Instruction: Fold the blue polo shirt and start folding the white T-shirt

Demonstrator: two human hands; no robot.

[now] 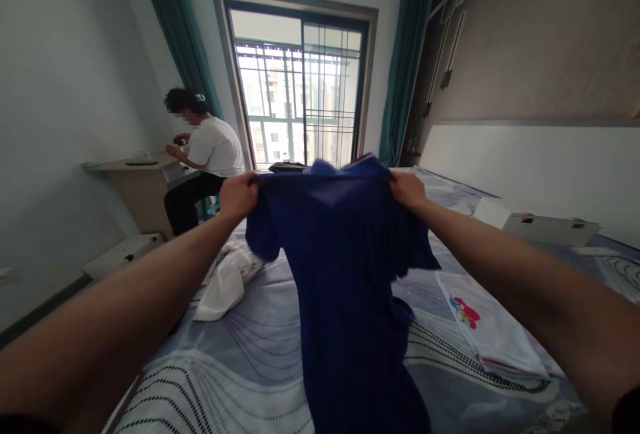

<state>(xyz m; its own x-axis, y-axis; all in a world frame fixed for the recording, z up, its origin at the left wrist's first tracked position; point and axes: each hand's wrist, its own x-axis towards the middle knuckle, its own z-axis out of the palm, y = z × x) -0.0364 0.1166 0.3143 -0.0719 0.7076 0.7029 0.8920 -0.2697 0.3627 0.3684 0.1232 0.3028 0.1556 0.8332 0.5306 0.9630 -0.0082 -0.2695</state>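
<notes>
A dark blue short-sleeved shirt [340,274] hangs stretched between my two hands above the bed. My left hand [240,195] is closed on one shoulder of it, and my right hand [407,190] pinches the opposite shoulder. The collar stands up between them, on the far side. Its body drops toward me, and the lower edge runs out of the picture. To the right, a folded white garment [495,327] with a colourful print lies on the bedding. Crumpled white clothing [225,284] rests on the bed at the left, just below my left hand.
A patterned sheet [250,354] covers the bed. White boxes [547,229] sit on it at the right, near the headboard [540,161]. Another person in a white top [217,147] sits at a desk [125,164] at the left. A white box [125,254] stands below the desk.
</notes>
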